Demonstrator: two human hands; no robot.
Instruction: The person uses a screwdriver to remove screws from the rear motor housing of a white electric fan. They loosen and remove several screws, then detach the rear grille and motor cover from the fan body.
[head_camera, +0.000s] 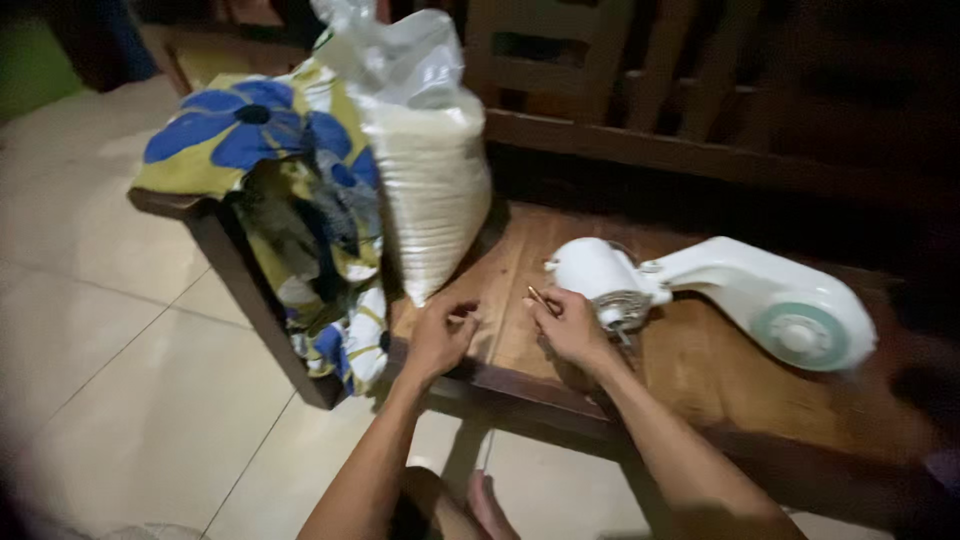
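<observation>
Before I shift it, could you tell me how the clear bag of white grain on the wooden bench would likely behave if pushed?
The clear bag of white grain looks packed full, so probably heavy for its size. It stands upright against the flowered cloth bundle, so a push might tip it. Its plastic skin looks soft, so it would likely sag rather than stay stiff.

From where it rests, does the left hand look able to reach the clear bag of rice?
Probably yes. The left hand rests on the wooden bench just below the bag of rice's lower corner, with nothing between them. The right hand, holding a thin tool, is off to the side.
</observation>
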